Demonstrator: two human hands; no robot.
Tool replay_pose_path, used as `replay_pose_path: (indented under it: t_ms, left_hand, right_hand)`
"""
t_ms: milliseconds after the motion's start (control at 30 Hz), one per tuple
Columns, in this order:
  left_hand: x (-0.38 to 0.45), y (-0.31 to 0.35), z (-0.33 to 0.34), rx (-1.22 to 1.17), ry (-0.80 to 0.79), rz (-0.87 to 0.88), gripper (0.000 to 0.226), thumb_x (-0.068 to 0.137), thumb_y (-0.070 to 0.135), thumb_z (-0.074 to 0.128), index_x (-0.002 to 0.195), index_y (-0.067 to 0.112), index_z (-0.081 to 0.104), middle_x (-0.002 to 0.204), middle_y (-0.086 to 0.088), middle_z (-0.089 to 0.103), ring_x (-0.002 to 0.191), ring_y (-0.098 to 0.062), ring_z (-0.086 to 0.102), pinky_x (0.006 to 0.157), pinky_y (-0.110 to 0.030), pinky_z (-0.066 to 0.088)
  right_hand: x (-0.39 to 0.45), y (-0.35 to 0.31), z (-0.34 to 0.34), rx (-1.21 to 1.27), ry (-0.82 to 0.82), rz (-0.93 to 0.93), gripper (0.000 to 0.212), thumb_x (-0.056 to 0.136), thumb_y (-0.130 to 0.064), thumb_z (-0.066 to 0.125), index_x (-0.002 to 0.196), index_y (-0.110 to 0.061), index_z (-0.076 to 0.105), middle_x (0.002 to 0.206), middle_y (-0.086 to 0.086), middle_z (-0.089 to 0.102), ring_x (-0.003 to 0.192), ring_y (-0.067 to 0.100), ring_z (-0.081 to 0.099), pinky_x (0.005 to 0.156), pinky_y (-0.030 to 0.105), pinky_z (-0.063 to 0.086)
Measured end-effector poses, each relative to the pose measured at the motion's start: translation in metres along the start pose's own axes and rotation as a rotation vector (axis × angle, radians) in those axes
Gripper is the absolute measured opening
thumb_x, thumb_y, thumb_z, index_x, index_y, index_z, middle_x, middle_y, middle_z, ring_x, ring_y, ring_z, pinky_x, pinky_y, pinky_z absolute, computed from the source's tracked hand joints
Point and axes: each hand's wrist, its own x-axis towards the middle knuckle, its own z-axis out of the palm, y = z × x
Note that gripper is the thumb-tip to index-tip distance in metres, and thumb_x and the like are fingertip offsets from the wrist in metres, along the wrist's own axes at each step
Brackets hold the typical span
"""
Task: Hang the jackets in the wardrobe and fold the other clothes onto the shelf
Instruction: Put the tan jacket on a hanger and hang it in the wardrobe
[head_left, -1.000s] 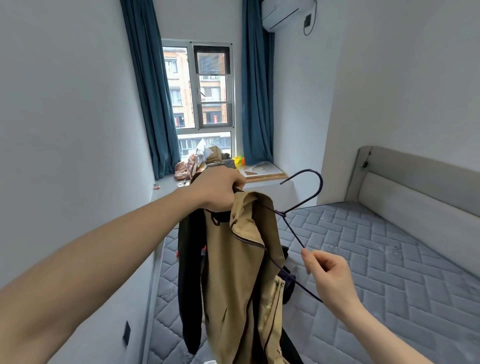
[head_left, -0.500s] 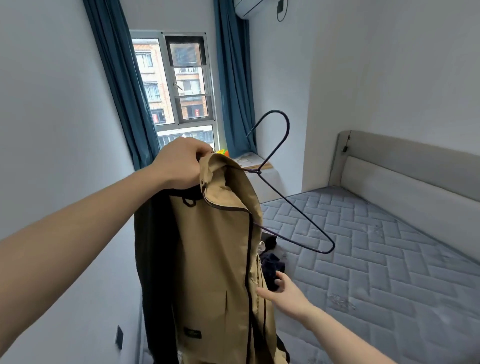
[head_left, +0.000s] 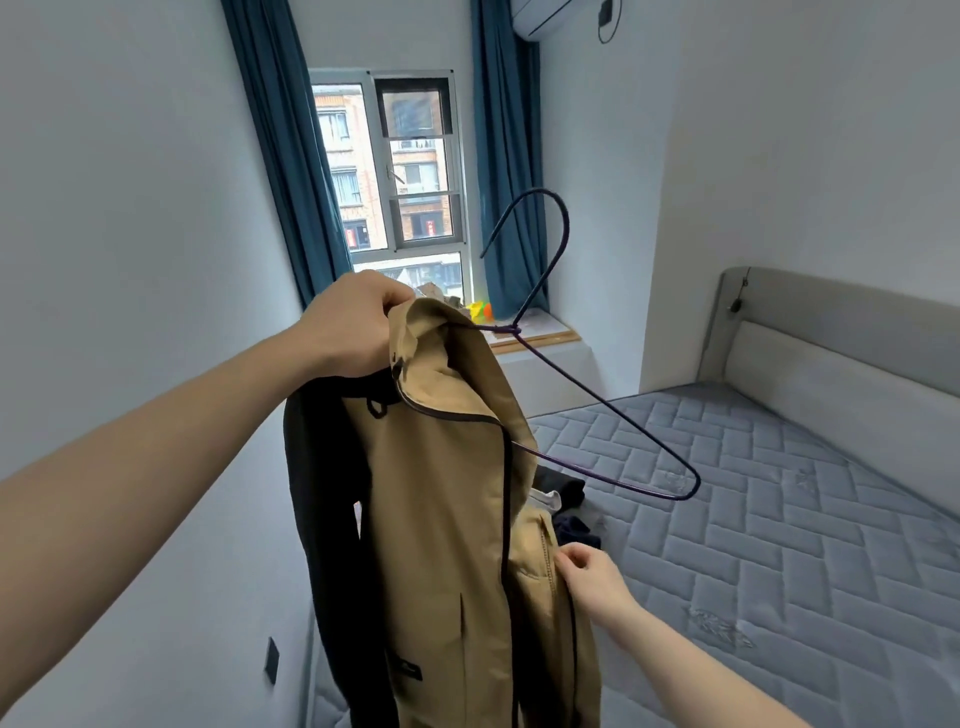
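The bed has a bare grey quilted mattress (head_left: 753, 519) and a padded grey headboard (head_left: 831, 338) at the wall. On the mattress, just beyond the fingers of the right hand (head_left: 589, 577), lies a small heap of dark clothes (head_left: 571, 512) with something white in it. The window ledge (head_left: 540, 332) carries papers and a small yellow and orange thing (head_left: 480, 310).

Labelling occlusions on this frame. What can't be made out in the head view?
- Left hand: fingertips buried in the jacket collar.
- Hanger: its near arm disappears inside the jacket.
- Jacket hem: cut off by the bottom edge.
- Right hand: at the jacket's front edge; whether it pinches the cloth is unclear.
- Dark clothes on the mattress: partly behind the jacket, types unclear.
- Wardrobe and shelf: out of frame.
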Motion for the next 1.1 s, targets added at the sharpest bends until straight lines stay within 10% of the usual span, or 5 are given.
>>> replay_pose_path:
  t_ms: [234, 500, 667, 801, 1101]
  left_hand:
    - [-0.003, -0.008, 0.003, -0.022, 0.024, -0.079, 0.038, 0.069, 0.051, 0.048, 0.068, 0.018, 0.066, 0.064, 0.0, 0.063, 0.067, -0.027, 0.055, 0.07, -0.055, 0.054]
    - [0.019, 0.027, 0.005, -0.126, 0.056, -0.04, 0.03, 0.071, 0.036, 0.053, 0.062, 0.008, 0.049, 0.068, -0.022, 0.05, 0.063, -0.02, 0.037, 0.065, -0.04, 0.039]
    - [0.028, 0.032, 0.003, -0.138, 0.065, 0.0, 0.037, 0.075, 0.035, 0.056, 0.071, -0.001, 0.054, 0.074, -0.027, 0.053, 0.064, -0.02, 0.039, 0.065, -0.04, 0.039]
    - [0.021, 0.015, -0.005, -0.15, 0.087, 0.013, 0.031, 0.061, 0.049, 0.047, 0.049, 0.02, 0.042, 0.05, 0.004, 0.032, 0.055, -0.011, 0.025, 0.057, -0.033, 0.031]
    - [-0.008, -0.052, 0.012, -0.044, -0.043, -0.07, 0.037, 0.085, 0.025, 0.062, 0.067, -0.008, 0.058, 0.067, -0.023, 0.06, 0.061, -0.035, 0.051, 0.062, -0.052, 0.046]
  right_hand:
    - [0.012, -0.002, -0.03, 0.134, 0.025, 0.062, 0.038, 0.109, -0.05, 0.036, 0.106, -0.019, 0.058, 0.107, 0.003, 0.066, 0.096, 0.015, 0.061, 0.081, 0.032, 0.046]
    - [-0.013, -0.014, 0.019, 0.149, -0.205, -0.043, 0.086, 0.065, -0.058, 0.089, 0.133, -0.033, 0.041, 0.121, -0.014, 0.07, 0.108, 0.001, 0.069, 0.1, 0.031, 0.055]
    - [-0.015, -0.023, 0.023, 0.063, -0.149, -0.18, 0.048, 0.067, -0.054, 0.073, 0.111, -0.038, 0.07, 0.105, -0.02, 0.076, 0.102, 0.002, 0.07, 0.096, 0.034, 0.057]
    - [-0.001, -0.024, -0.006, -0.002, -0.042, -0.191, 0.006, 0.08, -0.028, 0.071, 0.077, -0.031, 0.075, 0.081, -0.019, 0.076, 0.089, 0.007, 0.07, 0.08, 0.029, 0.056]
    - [0.021, -0.066, -0.144, -0.171, 0.136, -0.228, 0.023, 0.084, -0.041, 0.084, 0.086, -0.018, 0.082, 0.084, -0.001, 0.08, 0.085, 0.014, 0.075, 0.078, 0.04, 0.057]
